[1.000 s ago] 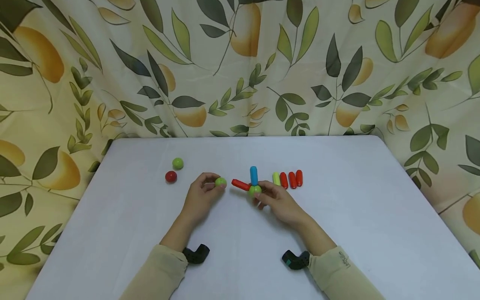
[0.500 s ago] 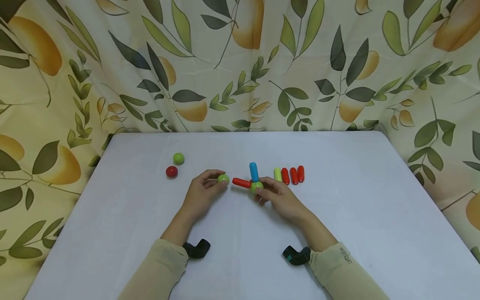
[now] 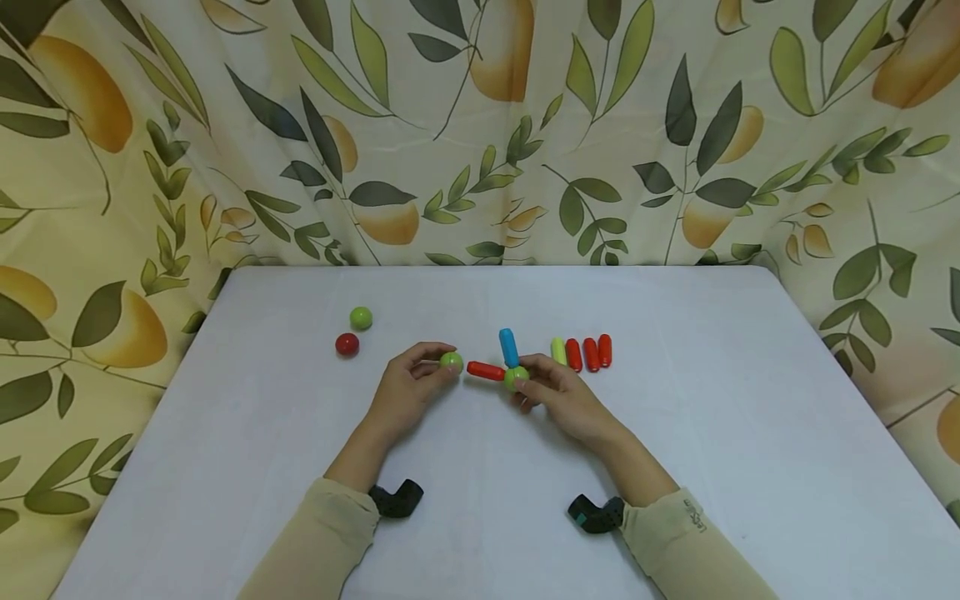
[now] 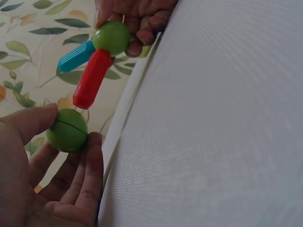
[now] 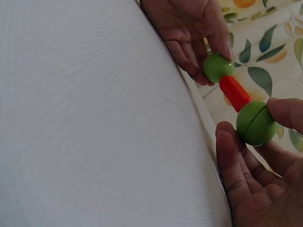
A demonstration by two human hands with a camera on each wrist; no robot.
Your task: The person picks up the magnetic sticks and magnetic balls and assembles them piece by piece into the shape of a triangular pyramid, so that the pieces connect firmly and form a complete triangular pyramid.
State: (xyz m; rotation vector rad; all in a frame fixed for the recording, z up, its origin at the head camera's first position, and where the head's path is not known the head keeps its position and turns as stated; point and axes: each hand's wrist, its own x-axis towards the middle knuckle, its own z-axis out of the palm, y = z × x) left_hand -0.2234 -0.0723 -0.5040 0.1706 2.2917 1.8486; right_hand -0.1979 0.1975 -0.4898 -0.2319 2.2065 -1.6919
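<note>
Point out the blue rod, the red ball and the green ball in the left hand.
Blue rod (image 3: 509,348): head view, mid-length.
Red ball (image 3: 347,345): head view, visible centre.
Green ball (image 4: 67,132) in left hand (image 3: 405,387): left wrist view, beside its groove.

The left held ball (image 4: 67,130) and right held ball (image 5: 256,123) are green, each crossed by a darker line. One attached stick (image 3: 486,372) is red, the other attached stick (image 3: 509,347) blue. The far loose ball (image 3: 361,318) is green, the near loose ball (image 3: 347,345) red. One loose stick (image 3: 558,350) is yellow-green, three loose sticks (image 3: 592,354) red. The tabletop (image 3: 480,517) is white, the sleeves (image 3: 315,537) beige, the backdrop (image 3: 288,237) cream with green leaves and orange fruit.
</note>
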